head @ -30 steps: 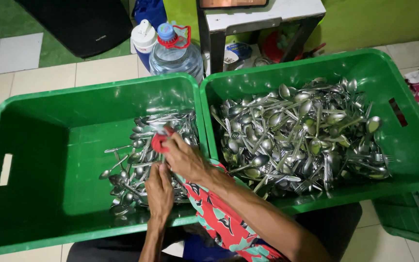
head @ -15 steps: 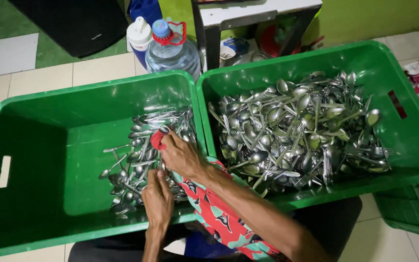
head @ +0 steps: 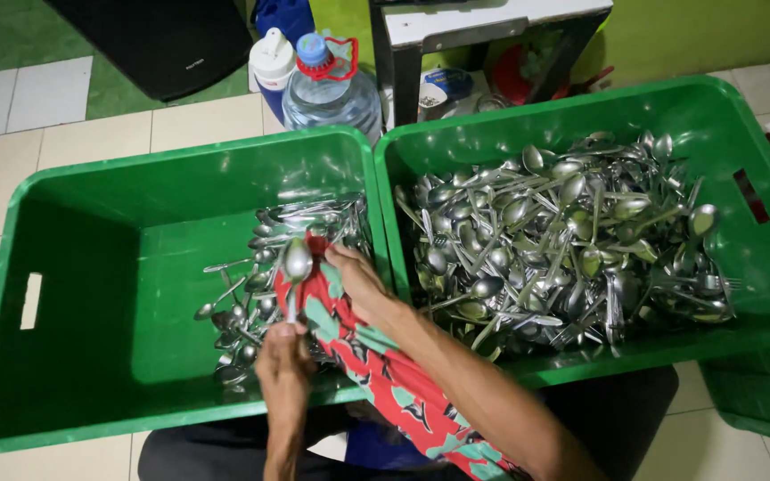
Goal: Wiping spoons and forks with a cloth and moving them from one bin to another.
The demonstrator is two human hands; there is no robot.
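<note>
The spoon (head: 297,260) now stands clear of the cloth: a moment ago the right hand (head: 356,278) lay over it, pressing the red patterned cloth (head: 349,343) around the metal, and now the bowl shows bare and bright above the fabric. The left hand (head: 282,356) has its fingers closed narrowly on the handle's near end, holding the spoon upright over the left green crate (head: 91,294). The right hand has slid to the right and its fingers grip the cloth, which trails down toward the person's lap. This reads as one spoon wiped and about finished. It hangs above the smaller pile of cutlery (head: 260,294) at the right side of that crate, while the right green crate (head: 759,276) holds the far larger heap of spoons and forks (head: 563,240). A water bottle (head: 331,89) stands on the floor beyond both crates
</note>
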